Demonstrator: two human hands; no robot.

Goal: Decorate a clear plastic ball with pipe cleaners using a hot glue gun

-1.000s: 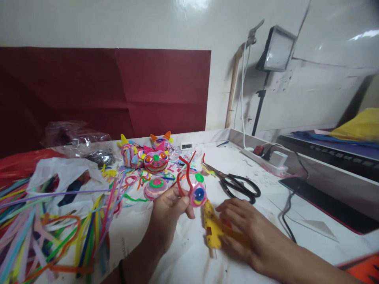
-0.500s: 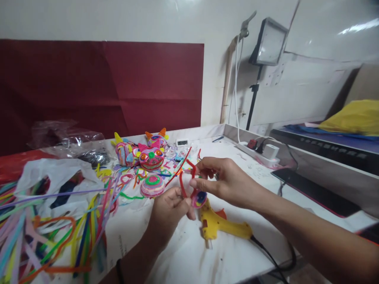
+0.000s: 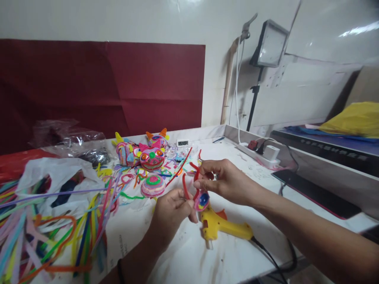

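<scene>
Head view: I am holding a small round craft piece (image 3: 201, 200) (pink, with a blue and yellow centre) between both my hands, just above the white table (image 3: 183, 252). My left hand (image 3: 171, 215) is closing around the lower end of a bent red pipe cleaner (image 3: 186, 188), thumb and fingers pinched tight on it beside the round piece. My right hand (image 3: 225, 181) is reaching in from the right, its thumb and forefinger pinching the upper red loop right over the piece, with the other fingers curled in.

Just under my right hand a yellow glue gun (image 3: 220, 225) is lying on its side, its black cord (image 3: 275, 256) trailing off toward the near edge. Beyond my left hand a pink and green coiled disc (image 3: 153, 185) is resting flat, and farther past it a few finished cat-face figures (image 3: 151, 156) are standing among loose bent scraps. To the left of my left hand, well apart, a big heap of coloured pipe cleaners (image 3: 44, 236) is spreading beside a white plastic bag (image 3: 59, 181). Past my right hand a power strip (image 3: 260, 152) is lying by the wall, and a lamp on a stand (image 3: 268, 43) is rising above it.
</scene>
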